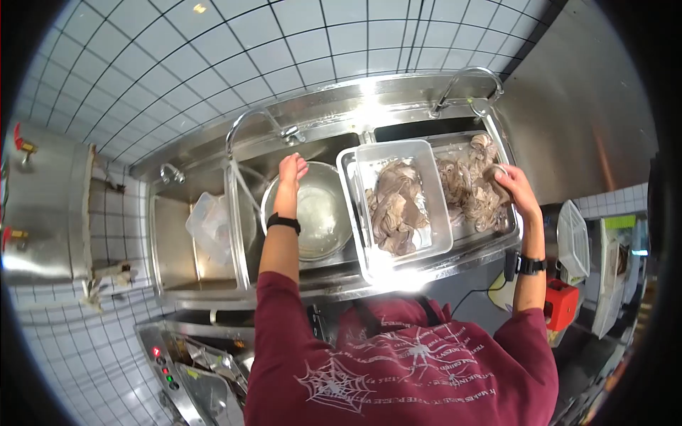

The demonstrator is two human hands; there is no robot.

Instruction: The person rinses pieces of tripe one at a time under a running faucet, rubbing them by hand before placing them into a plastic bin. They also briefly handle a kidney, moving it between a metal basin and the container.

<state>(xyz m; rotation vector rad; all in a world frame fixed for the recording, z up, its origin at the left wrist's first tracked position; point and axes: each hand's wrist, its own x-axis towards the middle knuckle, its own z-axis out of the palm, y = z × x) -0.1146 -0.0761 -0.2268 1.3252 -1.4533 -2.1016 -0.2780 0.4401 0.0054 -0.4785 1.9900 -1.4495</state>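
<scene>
My left hand [293, 169] is over the far edge of a round, water-filled metal bowl [317, 213] in the middle sink, just below the faucet [290, 135]; its fingers look curled, and whether anything is in them is unclear. On the right, my right hand [513, 186] grips the edge of the brownish, wet, soft pieces [477, 186] lying in a metal tray [503, 226]. Between my hands a clear plastic tub [442, 220] holds more of the same brownish pieces [398, 202].
A clear plastic container [210, 221] lies in the left sink [172, 245]. Another curved faucet [455, 92] stands at the back right. A red box [561, 305] is below the counter at the right. White wall tiles rise behind the sinks.
</scene>
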